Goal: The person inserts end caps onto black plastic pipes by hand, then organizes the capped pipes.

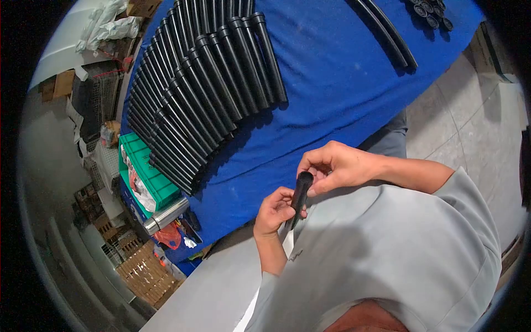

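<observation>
A short length of black tube [300, 200] is held close to my grey shirt, its dark round end tipped upward. The fingers of my left hand [275, 212] are closed around its lower part. At the upper end, my right hand [344, 167] grips it between thumb and curled fingers; whether a small part is also in those fingers is hidden. Ahead of my hands, many black tubes with collared ends [221, 77] lie side by side in overlapping rows on a blue cloth [326, 83].
Two long black tubes [387, 33] lie at the far right of the cloth, beside several small round black caps [431, 12]. To the left stand a green crate [160, 180] and a shiny metal cylinder [166, 216], with a red plastic bag [168, 236] below them.
</observation>
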`<state>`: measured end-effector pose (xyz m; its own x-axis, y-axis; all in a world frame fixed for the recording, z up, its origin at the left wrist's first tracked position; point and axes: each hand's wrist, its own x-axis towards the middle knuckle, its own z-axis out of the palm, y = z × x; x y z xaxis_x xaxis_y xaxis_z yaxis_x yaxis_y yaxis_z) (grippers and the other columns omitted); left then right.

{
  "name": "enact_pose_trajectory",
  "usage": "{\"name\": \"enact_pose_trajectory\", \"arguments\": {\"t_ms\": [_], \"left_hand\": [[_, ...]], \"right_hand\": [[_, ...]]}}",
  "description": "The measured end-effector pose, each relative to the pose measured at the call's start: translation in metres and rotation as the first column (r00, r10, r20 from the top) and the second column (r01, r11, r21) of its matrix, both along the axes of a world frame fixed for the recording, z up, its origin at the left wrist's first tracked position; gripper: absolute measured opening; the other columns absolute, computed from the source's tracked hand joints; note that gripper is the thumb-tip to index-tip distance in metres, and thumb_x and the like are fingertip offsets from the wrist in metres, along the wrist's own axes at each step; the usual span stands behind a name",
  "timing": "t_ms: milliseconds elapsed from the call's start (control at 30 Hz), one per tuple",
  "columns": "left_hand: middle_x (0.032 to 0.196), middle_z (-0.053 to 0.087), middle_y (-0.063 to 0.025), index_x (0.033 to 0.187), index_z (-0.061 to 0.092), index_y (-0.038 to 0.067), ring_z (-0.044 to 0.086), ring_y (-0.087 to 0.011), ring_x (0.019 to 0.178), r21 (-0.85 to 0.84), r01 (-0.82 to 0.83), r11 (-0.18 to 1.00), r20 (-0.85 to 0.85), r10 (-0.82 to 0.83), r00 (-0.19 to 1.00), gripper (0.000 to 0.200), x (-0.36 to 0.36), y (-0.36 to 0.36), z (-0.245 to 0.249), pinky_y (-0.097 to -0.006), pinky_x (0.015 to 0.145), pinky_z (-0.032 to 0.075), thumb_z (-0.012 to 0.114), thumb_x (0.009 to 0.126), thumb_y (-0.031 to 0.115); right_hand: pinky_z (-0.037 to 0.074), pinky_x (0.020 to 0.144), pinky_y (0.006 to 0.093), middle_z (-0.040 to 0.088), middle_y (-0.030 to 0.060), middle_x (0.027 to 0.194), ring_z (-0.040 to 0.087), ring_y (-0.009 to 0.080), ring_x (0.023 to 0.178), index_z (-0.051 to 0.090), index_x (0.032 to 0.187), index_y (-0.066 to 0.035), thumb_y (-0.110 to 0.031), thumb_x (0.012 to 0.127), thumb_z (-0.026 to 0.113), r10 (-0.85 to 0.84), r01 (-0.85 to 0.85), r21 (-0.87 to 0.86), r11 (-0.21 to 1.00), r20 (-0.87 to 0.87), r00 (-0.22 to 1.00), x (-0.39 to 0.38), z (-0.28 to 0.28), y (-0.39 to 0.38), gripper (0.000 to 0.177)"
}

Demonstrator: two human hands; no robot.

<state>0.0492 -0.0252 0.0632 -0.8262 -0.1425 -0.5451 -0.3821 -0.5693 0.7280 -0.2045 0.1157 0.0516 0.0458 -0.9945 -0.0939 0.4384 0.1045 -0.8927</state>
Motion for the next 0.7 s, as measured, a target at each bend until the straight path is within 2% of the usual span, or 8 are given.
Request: {"name": "enact_pose_trajectory", "arguments": {"t_ms": [100,200,267,367,467,567,600,700], "left_hand": [[0.099,0.071,-0.0138,0.119,0.062,-0.005,0.069,-0.0219,0.086,-0.028,0.032,0.999,0.009,-0.032,0.999,0.042,-0.005,-0.004,0.002,-0.0370,0.082,0.055,0.075,0.089,0.023],[0.102,0.072,-0.0138,0.119,0.064,-0.006,0.069,-0.0249,0.088,-0.425,0.169,0.889,0.132,-0.123,0.984,0.036,-0.030,-0.009,0.020,-0.0379,0.084,0.055,0.071,0.091,0.018],[0.103,0.071,-0.0146,0.118,0.065,-0.006,0.069,-0.0255,0.089,-0.852,0.266,0.451,0.184,-0.218,0.958,0.032,-0.052,-0.010,0.030,-0.0351,0.085,0.054,0.067,0.091,0.010],[0.106,0.071,-0.0163,0.115,0.068,-0.006,0.068,-0.0319,0.093,-0.993,-0.041,0.113,-0.039,0.022,0.999,0.028,-0.063,0.003,0.019,-0.0412,0.087,0.053,0.067,0.088,0.000],[0.101,0.073,-0.0163,0.102,0.069,-0.005,0.069,-0.0281,0.092,-0.927,-0.373,0.044,-0.358,0.196,0.913,0.015,-0.060,0.013,0.014,-0.0409,0.089,0.053,0.067,0.087,-0.004],[0.093,0.073,-0.0169,0.103,0.067,-0.002,0.070,-0.0217,0.083,-0.760,-0.274,0.590,-0.151,0.249,0.957,0.012,-0.056,0.023,-0.001,-0.0323,0.080,0.055,0.065,0.095,0.006],[0.103,0.072,-0.0181,0.110,0.065,-0.002,0.070,-0.0255,0.097,-0.412,-0.278,0.868,-0.153,0.235,0.960,0.025,-0.050,0.011,-0.028,-0.0375,0.085,0.056,0.070,0.094,0.016],[0.130,0.063,-0.0190,0.124,0.061,0.007,0.060,-0.0319,0.122,0.154,-0.424,0.892,-0.343,0.451,0.824,0.036,-0.097,0.019,-0.021,-0.0496,0.097,0.054,0.074,0.092,0.019]], "right_hand": [[0.048,0.064,0.0290,0.064,0.0045,0.078,0.061,0.0111,0.072,0.067,0.108,0.001,-0.018,0.084,0.081,-0.006,-0.005,-0.062,0.998,-0.189,0.982,-0.008,0.006,0.000,0.033],[0.052,0.067,0.0374,0.068,0.0149,0.081,0.068,0.0278,0.075,0.066,0.108,0.002,-0.027,0.087,0.077,-0.095,-0.044,-0.207,0.977,-0.613,0.785,-0.027,0.018,-0.004,0.038],[0.053,0.076,0.0485,0.069,0.0252,0.089,0.067,0.0428,0.084,0.066,0.106,0.005,-0.029,0.092,0.067,-0.126,-0.093,-0.260,0.961,-0.715,0.688,-0.029,0.003,-0.009,0.037],[0.052,0.074,0.0485,0.068,0.0260,0.087,0.067,0.0417,0.082,0.069,0.102,0.004,-0.028,0.095,0.064,-0.253,0.086,-0.272,0.958,-0.669,0.699,-0.030,0.000,-0.009,0.034],[0.051,0.068,0.0459,0.066,0.0236,0.077,0.067,0.0374,0.071,0.069,0.099,0.004,-0.031,0.099,0.060,-0.355,0.295,-0.200,0.935,-0.572,0.739,-0.030,-0.003,-0.012,0.036],[0.049,0.055,0.0406,0.061,0.0158,0.061,0.062,0.0246,0.053,0.069,0.099,0.004,-0.037,0.102,0.057,-0.326,0.354,-0.023,0.935,-0.446,0.834,-0.037,0.000,-0.013,0.042],[0.048,0.054,0.0373,0.060,0.0126,0.062,0.060,0.0200,0.054,0.068,0.101,0.004,-0.037,0.103,0.056,-0.280,0.317,0.040,0.948,-0.373,0.885,-0.037,0.001,-0.014,0.042],[0.048,0.054,0.0351,0.060,0.0100,0.065,0.059,0.0167,0.056,0.066,0.100,0.003,-0.039,0.103,0.057,-0.169,0.205,0.148,0.968,-0.222,0.960,-0.033,0.002,-0.016,0.043]]}}
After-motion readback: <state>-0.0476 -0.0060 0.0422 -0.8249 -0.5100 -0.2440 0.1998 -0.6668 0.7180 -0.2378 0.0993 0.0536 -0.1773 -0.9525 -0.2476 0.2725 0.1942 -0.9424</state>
